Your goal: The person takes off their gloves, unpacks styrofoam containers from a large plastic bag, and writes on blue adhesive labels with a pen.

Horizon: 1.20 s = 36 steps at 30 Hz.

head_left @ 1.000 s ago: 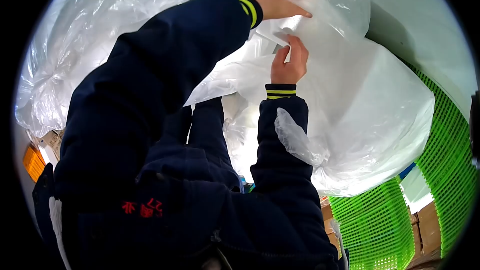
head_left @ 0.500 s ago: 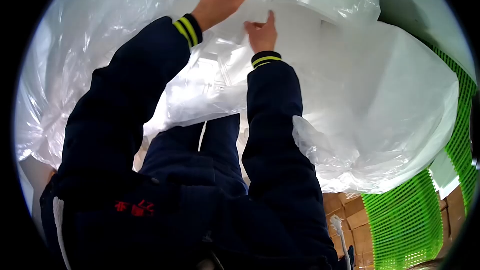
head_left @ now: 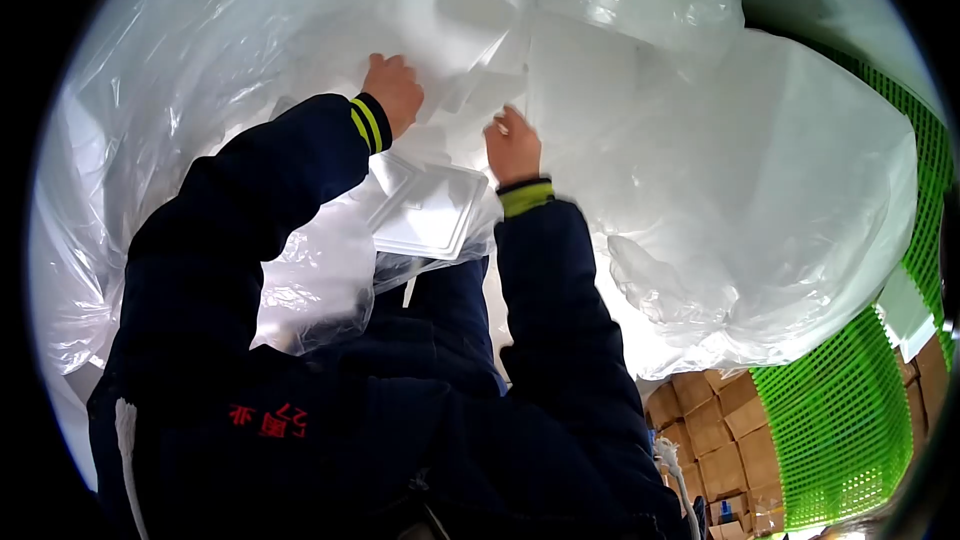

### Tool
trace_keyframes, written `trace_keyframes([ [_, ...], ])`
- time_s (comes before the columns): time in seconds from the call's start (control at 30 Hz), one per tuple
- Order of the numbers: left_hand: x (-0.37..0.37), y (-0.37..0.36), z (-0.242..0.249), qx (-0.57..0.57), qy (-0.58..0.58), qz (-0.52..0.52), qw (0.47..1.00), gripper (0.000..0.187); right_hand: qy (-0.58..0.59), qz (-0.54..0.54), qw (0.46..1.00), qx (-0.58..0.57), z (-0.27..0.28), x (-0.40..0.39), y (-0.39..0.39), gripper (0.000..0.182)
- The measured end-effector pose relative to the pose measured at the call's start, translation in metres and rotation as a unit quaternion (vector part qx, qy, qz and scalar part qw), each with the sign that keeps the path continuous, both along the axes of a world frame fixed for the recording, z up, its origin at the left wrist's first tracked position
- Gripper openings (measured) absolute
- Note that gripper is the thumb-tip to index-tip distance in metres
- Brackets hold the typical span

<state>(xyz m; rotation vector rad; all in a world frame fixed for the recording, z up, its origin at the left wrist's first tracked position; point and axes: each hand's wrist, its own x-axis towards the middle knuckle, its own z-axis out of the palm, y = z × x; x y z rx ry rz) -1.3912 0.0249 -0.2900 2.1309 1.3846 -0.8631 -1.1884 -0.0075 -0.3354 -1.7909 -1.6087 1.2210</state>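
Storage space, crowded: green lattice crates [head_left: 835, 445] stacked at lower right, brown cardboard boxes [head_left: 715, 440] behind them, seen only in part.

Clear plastic bag [head_left: 720, 200], very large, filling most of the view; thin, limp, crinkled film, judged slippery and easily torn. Its open edge is gathered about both forearms, so little free room is left inside it for moving.

White foam pieces [head_left: 450, 15], bulky, seen through the film at the top; judged light, rigid and brittle, best gripped along a rim and not at a corner.

White foam lidded tray [head_left: 432, 215], flat and square, lying between the two dark sleeves, just below the hands; judged very light, easily dented, best supported from beneath or pinched at opposite edges.

Left hand [head_left: 394, 88], closed into a loose fist and pressed against film and foam; whether anything is pinched cannot be told.

Right hand [head_left: 513, 143], fingers curled at a foam edge; a firm grip cannot be confirmed.
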Motion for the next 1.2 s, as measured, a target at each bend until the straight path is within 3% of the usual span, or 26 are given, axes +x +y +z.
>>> trace_keyframes([
  [0.07, 0.001, 0.002, -0.002, -0.059, 0.054, 0.032, 0.996, 0.029, -0.091, -0.004, 0.984, -0.152, -0.06, -0.01, 0.04, 0.049],
  [0.1, 0.0, 0.003, -0.003, 0.019, -0.01, 0.051, 0.998, 0.027, 0.039, -0.148, 0.974, -0.168, -0.101, -0.023, 0.051, 0.054],
  [0.17, 0.002, 0.009, 0.004, 0.142, -0.128, 0.055, 0.98, 0.025, 0.189, -0.288, 0.92, -0.187, -0.098, -0.044, 0.06, 0.063],
  [0.2, 0.001, 0.015, 0.006, 0.141, -0.123, 0.053, 0.981, 0.025, 0.256, -0.359, 0.878, -0.185, -0.095, -0.055, 0.065, 0.069],
  [0.27, 0.002, 0.027, 0.01, 0.248, -0.308, 0.021, 0.918, 0.026, 0.223, -0.42, 0.871, -0.125, -0.088, -0.072, 0.057, 0.073],
  [0.33, 0.012, 0.033, 0.026, 0.251, -0.357, 0.007, 0.9, 0.025, 0.256, -0.374, 0.89, -0.045, -0.037, -0.087, 0.038, 0.065],
  [0.37, 0.015, 0.034, 0.031, 0.254, -0.402, -0.006, 0.88, 0.025, 0.29, -0.285, 0.913, 0.035, -0.029, -0.092, 0.023, 0.05],
  [0.4, 0.018, 0.034, 0.031, 0.254, -0.403, -0.008, 0.879, 0.025, 0.648, -0.252, 0.715, -0.071, -0.036, -0.1, 0.006, 0.04],
  [0.43, 0.022, 0.033, 0.028, 0.234, -0.408, -0.04, 0.881, 0.024, 0.424, -0.072, 0.901, -0.049, -0.016, -0.111, -0.006, 0.045],
  [0.47, 0.026, 0.031, 0.024, 0.214, -0.413, -0.072, 0.882, 0.024, 0.159, 0.104, 0.981, 0.035, 0.004, -0.123, -0.018, 0.05],
  [0.53, 0.014, 0.031, 0.016, 0.159, -0.365, -0.077, 0.914, 0.023, 0.44, -0.079, 0.894, -0.009, -0.028, -0.134, -0.048, 0.049],
  [0.6, -0.004, 0.033, 0.016, 0.036, -0.075, 0.017, 0.996, 0.023, 0.216, 0.024, 0.976, -0.023, -0.018, -0.097, -0.024, 0.032],
  [0.63, -0.023, 0.031, 0.009, 0.071, -0.068, 0.013, 0.995, 0.023, 0.263, -0.137, 0.954, 0.03, -0.024, -0.094, -0.015, 0.025],
  [0.7, -0.037, 0.024, 0.002, 0.138, -0.077, 0.015, 0.987, 0.022, 0.051, -0.266, 0.962, -0.015, -0.073, -0.066, 0.007, 0.039],
  [0.73, -0.033, 0.021, 0.002, 0.137, -0.073, 0.018, 0.988, 0.022, 0.091, -0.364, 0.919, -0.12, -0.069, -0.056, 0.029, 0.053],
  [0.77, -0.025, 0.019, 0.003, 0.147, -0.046, 0.02, 0.988, 0.021, 0.001, -0.349, 0.937, 0.032, -0.144, -0.049, 0.028, 0.071],
  [0.8, -0.019, 0.02, 0.002, 0.156, -0.019, 0.022, 0.987, 0.02, 0.246, -0.403, 0.861, -0.19, -0.105, -0.044, 0.053, 0.082],
  [0.83, -0.015, 0.017, -0.004, 0.194, -0.026, 0.02, 0.981, 0.021, 0.282, -0.401, 0.835, -0.249, -0.101, -0.039, 0.065, 0.085],
  [0.87, -0.003, 0.014, -0.006, 0.222, -0.022, 0.032, 0.974, 0.015, 0.28, -0.368, 0.843, -0.273, -0.111, -0.034, 0.074, 0.068],
  [0.9, 0.005, 0.006, -0.026, 0.299, -0.045, 0.022, 0.953, 0.012, 0.215, -0.31, 0.897, -0.231, -0.14, -0.024, 0.078, 0.054],
  [0.93, 0.022, 0.006, -0.018, 0.278, -0.054, 0.002, 0.959, 0.021, 0.138, -0.271, 0.928, -0.218, -0.139, -0.023, 0.081, 0.042],
  [0.97, 0.03, 0.005, -0.026, 0.288, -0.149, 0.045, 0.945, 0.032, 0.056, -0.232, 0.949, -0.204, -0.132, -0.022, 0.085, 0.031],
  [1.07, 0.047, 0.008, -0.053, 0.381, -0.243, 0.101, 0.886, 0.034, -0.077, -0.177, 0.96, -0.202, -0.082, -0.017, 0.079, 0.021],
  [1.1, 0.048, 0.008, -0.058, 0.382, -0.248, 0.11, 0.883, 0.034, 0.02, -0.218, 0.964, -0.153, -0.042, -0.027, 0.071, 0.023],
  [1.17, 0.047, 0.01, -0.064, 0.114, -0.256, 0.251, 0.926, 0.028, 0.133, -0.249, 0.957, -0.07, -0.007, -0.017, 0.06, 0.027],
  [1.2, 0.039, 0.009, -0.065, 0.187, -0.27, 0.253, 0.91, 0.021, 0.151, -0.244, 0.957, -0.039, 0.002, -0.004, 0.06, 0.029],
])
